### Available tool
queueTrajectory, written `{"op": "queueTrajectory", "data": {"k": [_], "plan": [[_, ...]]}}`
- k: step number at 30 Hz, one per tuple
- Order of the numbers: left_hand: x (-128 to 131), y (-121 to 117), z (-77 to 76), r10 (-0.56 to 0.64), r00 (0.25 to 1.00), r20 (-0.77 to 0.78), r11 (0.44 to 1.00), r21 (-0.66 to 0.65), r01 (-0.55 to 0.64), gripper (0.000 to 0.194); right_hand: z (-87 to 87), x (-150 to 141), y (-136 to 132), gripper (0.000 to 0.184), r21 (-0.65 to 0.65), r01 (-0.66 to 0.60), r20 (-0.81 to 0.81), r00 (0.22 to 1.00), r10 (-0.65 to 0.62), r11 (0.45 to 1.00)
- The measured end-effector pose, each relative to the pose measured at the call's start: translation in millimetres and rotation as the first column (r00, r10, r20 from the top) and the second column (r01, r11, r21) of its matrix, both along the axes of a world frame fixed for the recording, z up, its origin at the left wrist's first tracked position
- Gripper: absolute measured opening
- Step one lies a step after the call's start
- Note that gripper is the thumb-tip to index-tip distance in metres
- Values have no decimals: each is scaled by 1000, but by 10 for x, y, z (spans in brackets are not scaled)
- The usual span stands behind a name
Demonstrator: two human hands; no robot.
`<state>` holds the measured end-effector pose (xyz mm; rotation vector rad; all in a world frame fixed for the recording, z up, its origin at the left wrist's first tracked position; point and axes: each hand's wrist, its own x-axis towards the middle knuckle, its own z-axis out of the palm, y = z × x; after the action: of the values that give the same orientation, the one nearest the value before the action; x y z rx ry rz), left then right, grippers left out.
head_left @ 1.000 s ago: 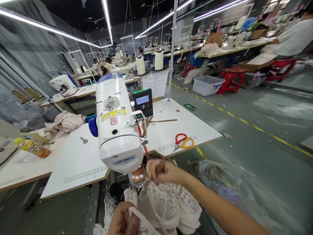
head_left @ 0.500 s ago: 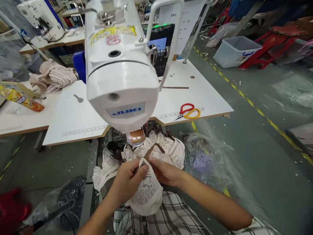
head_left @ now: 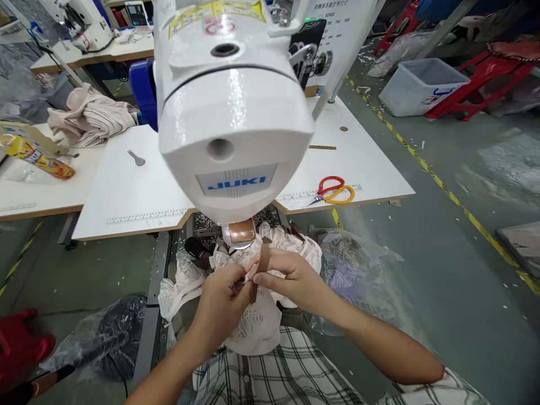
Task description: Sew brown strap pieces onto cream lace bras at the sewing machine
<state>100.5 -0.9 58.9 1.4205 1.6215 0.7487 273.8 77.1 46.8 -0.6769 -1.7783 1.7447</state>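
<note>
My left hand [head_left: 223, 301] is closed, pinching the edge of a cream lace cup [head_left: 257, 329] that hangs over my lap. Opposite it, my right hand [head_left: 291, 278] is closed on a narrow brown strip [head_left: 264, 259], thumb against it, close to the left fingertips. The strip stands roughly upright, its lower end reaching down over the cup. More cream lace fabric [head_left: 181, 287] is bunched behind and to the left of my hands. Just beyond is the sewing machine's round metal arm end with a brown patch [head_left: 241, 232], under the white JUKI head [head_left: 236, 140].
Red-and-yellow-handled scissors [head_left: 335, 190] lie on the white table [head_left: 130, 191] near its right front edge. A small grey metal piece [head_left: 136, 158] rests on the left part. Folded beige fabric [head_left: 90, 118] and a yellow snack packet [head_left: 36, 157] sit farther left. Clear plastic bags [head_left: 354, 275] lie right of my knees.
My right hand has risen and turned over the cup's edge, bringing the brown strip upright beside the left fingers. The view has moved closer to the machine head.
</note>
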Motion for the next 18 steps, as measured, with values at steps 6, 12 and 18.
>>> {"op": "queueTrajectory", "data": {"k": [6,12,18], "plan": [[48,-42,-84,-52,963,263,976,219,-7,22,42,-37,96,11,-140,-6,-145,989,-15,990],[32,19,-257,24,996,-91,933,360,10,32,-117,-61,522,25,-291,68,-4,997,-72,954],[-132,308,-66,83,992,-97,967,247,-56,31,-170,-191,938,31,-24,211,138,969,-206,977]]}}
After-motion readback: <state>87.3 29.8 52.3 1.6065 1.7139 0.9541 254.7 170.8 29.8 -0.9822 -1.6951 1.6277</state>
